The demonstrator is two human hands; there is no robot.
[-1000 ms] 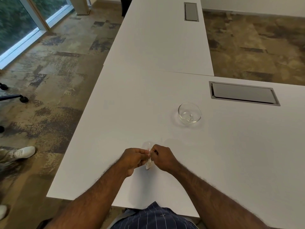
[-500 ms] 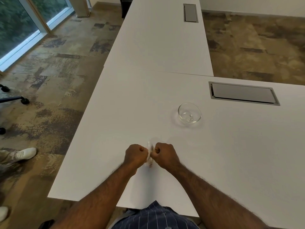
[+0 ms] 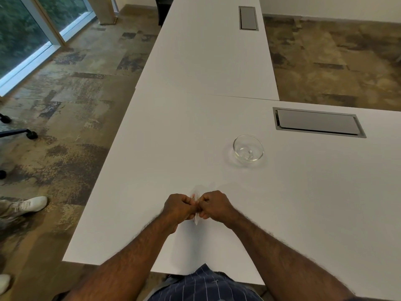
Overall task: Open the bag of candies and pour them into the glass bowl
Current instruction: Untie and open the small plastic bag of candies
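Observation:
A small clear bag of candies [image 3: 196,219] is pinched between both of my fists just above the white table [image 3: 152,148], near its front edge. My left hand [image 3: 179,208] grips the bag's left side and my right hand [image 3: 213,206] grips its right side, knuckles almost touching. Only thin slivers of the bag show above and below the fingers; its contents are hidden. The glass bowl [image 3: 248,150] stands empty on the table, farther away and to the right of my hands.
A grey cable hatch [image 3: 318,122] is set into the table behind the bowl, and another hatch [image 3: 248,18] lies on the far table section. On the floor to the left are a person's white shoes [image 3: 30,205] and a chair base [image 3: 19,132].
Both hands have closed into tighter fists on the bag and drawn close together. The bowl has not moved.

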